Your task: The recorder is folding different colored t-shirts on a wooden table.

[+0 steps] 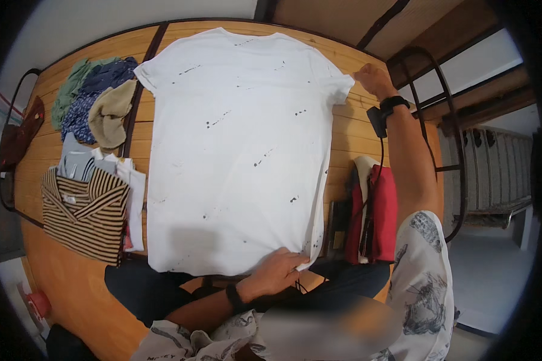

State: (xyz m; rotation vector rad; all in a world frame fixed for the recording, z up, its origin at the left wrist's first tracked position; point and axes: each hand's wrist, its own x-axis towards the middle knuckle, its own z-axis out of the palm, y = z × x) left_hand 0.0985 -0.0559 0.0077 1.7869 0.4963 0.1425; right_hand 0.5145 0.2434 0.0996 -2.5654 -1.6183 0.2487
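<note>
A white short-sleeved T-shirt (235, 149) with dark splatter marks lies spread flat on a wooden-plank surface (357, 131), its neckline far from me and its hem towards my lap. My left hand (275, 270) grips the hem at the near right corner, where the fabric bunches into small creases. At the far right, my right hand (374, 80) pinches the outer edge of the sleeve, arm stretched out. Both wrists carry black bands. A black device on a cable (377, 122) hangs beside the right wrist.
On the left lie a folded striped shirt (88, 212), a folded white garment (136, 203), crumpled blue patterned cloth (79, 117) and a beige cloth (110, 115). Folded red clothing (383, 212) stands at right. A metal rail (456, 171) borders the right edge; a brown cloth (22, 135) hangs left.
</note>
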